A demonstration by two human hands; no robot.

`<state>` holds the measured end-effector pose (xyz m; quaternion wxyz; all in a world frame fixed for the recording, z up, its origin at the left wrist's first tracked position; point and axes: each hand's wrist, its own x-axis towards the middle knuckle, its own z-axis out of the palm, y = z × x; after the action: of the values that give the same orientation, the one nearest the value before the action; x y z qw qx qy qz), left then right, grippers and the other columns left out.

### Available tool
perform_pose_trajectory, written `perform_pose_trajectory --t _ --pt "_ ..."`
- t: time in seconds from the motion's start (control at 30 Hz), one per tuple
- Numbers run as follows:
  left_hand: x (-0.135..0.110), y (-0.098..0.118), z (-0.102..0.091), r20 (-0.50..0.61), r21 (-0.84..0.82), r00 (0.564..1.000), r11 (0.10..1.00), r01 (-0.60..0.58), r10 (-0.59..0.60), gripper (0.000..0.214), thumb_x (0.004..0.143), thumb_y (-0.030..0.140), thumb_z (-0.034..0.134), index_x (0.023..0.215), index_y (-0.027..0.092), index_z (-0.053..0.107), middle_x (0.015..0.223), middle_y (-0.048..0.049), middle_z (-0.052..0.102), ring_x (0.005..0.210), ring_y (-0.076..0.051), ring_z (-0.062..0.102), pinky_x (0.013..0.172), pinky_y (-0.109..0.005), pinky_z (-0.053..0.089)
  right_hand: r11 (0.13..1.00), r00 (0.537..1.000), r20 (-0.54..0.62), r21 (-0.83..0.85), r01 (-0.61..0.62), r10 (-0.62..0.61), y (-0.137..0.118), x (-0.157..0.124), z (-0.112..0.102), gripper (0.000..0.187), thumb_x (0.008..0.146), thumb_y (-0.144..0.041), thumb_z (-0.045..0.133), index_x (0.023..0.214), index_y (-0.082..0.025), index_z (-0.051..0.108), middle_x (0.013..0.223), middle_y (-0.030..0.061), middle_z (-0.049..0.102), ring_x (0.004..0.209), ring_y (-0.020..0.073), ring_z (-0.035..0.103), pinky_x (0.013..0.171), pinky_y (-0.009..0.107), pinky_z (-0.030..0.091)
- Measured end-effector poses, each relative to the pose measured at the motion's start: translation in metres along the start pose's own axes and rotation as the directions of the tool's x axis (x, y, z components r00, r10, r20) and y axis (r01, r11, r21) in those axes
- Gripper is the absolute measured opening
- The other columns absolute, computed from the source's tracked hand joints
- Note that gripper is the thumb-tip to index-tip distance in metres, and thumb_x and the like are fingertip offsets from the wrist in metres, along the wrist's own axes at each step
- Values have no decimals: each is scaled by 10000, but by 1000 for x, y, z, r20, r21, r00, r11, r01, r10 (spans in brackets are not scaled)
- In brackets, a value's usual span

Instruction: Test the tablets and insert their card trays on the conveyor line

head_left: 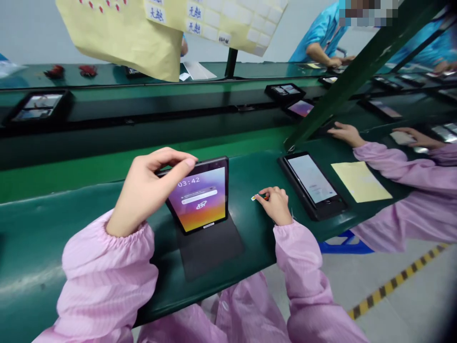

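Note:
A tablet [202,205] with a lit screen reading 03:42 stands tilted up on the green bench, its dark cover flap [210,247] spread flat in front of it. My left hand [153,183] pinches the tablet's top edge between thumb and fingers. To the right, low over the bench, my right hand [276,202] is closed on a small card [253,198], white and yellow where it shows; most of it is hidden by the fingers. Beyond that hand another tablet [310,178] with a pale lit screen lies in a black case.
A yellow paper sheet [360,182] lies at right, beside a co-worker's pink sleeve [385,164] and hand. A green post [357,71] slants across the right. Black trays [283,90] sit along the middle line. Paper sheets [157,52] hang at the top. People in blue work opposite.

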<state>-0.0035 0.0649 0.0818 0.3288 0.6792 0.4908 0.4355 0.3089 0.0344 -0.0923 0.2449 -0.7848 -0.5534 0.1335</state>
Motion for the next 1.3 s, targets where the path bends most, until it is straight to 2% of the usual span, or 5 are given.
perform_pose_trajectory --t 0.2,0.4,0.53,0.77,1.3 --pt "-6 6 7 -40 46 982 982 -184 186 131 776 338 715 731 218 743 781 -22 697 730 -172 628 652 -283 487 984 995 97 175 16 -33 -9 3 -7 303 729 -494 641 661 -199 637 749 69 605 810 249 550 817 458 426" --pt "-19 4 21 -286 2 914 954 -301 289 79 811 253 696 754 201 715 733 -7 650 669 -123 588 644 -258 485 778 961 24 592 210 -277 -64 -5 -73 224 856 -418 613 878 -198 575 1037 85 713 927 200 685 839 384 543" --pt "-31 2 27 -423 -78 850 922 -379 314 87 864 255 631 823 190 672 801 -9 617 642 -105 606 588 -240 492 470 792 -194 715 518 -579 -141 -17 -122 61 858 -233 658 888 -212 609 945 32 742 888 177 715 830 340 585" --pt "-44 -15 25 -483 32 712 823 -567 510 76 878 250 562 871 210 626 783 -12 567 579 -104 576 495 -245 467 403 434 62 508 761 -899 -218 -30 -134 42 860 -189 631 831 -202 605 756 -43 693 646 77 672 644 164 563" --pt "-46 -14 21 -515 96 686 830 -549 514 114 867 309 567 812 246 645 702 -20 597 608 -146 563 541 -295 451 267 276 18 331 905 -961 -223 -39 -119 117 938 -204 528 861 -227 614 817 -8 694 747 115 657 689 219 526"
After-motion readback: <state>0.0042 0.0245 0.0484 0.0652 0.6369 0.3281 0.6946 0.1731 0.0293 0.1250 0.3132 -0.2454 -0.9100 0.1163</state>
